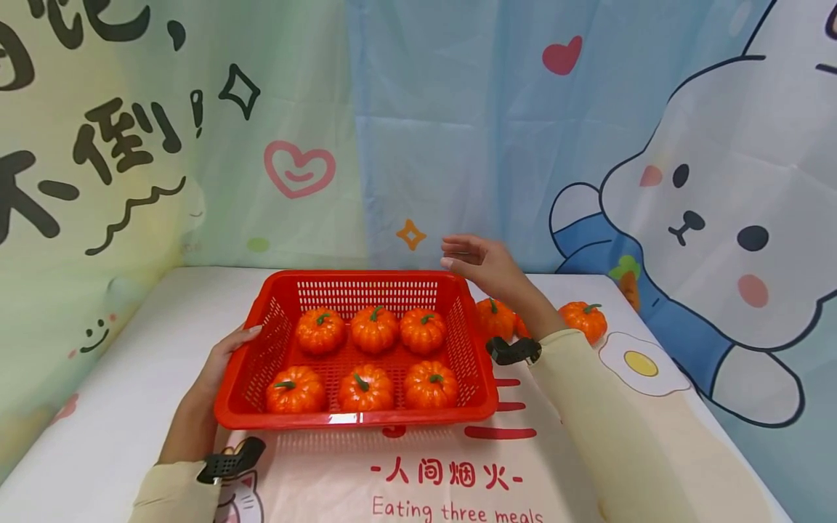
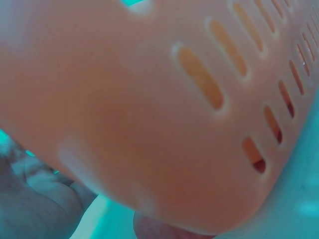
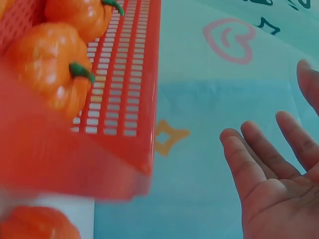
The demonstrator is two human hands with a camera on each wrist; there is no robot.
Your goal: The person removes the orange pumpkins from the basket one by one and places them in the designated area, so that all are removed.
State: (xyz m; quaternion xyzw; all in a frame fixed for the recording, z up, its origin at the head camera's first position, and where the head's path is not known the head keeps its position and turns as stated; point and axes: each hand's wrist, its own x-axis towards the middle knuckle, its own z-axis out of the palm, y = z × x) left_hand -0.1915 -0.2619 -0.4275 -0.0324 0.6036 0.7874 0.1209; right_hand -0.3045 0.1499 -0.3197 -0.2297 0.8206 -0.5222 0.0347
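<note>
A red plastic basket (image 1: pixel 356 419) with slotted walls lies in the middle of the head view. Several small orange pumpkins (image 1: pixel 320 331) with green stems sit inside it in two rows. My left hand (image 1: pixel 219 361) grips the basket's left rim, thumb over the edge; in the left wrist view its fingers are partly hidden by the basket wall (image 2: pixel 124 114). Off the back right corner of the basket, my right hand (image 1: pixel 480 263) is raised and holds nothing. The right wrist view has its fingers spread apart and loosely bent, palm (image 3: pixel 284 204) showing, away from the basket rim (image 3: pixel 149 99).
More pumpkins lie on the table right of the basket: one (image 1: pixel 495 317) beside its wall, another (image 1: pixel 584 321) past my right forearm. A printed mat (image 1: pixel 451 501) covers the table's front. A cartoon-print curtain (image 1: pixel 425 131) hangs along the back and sides.
</note>
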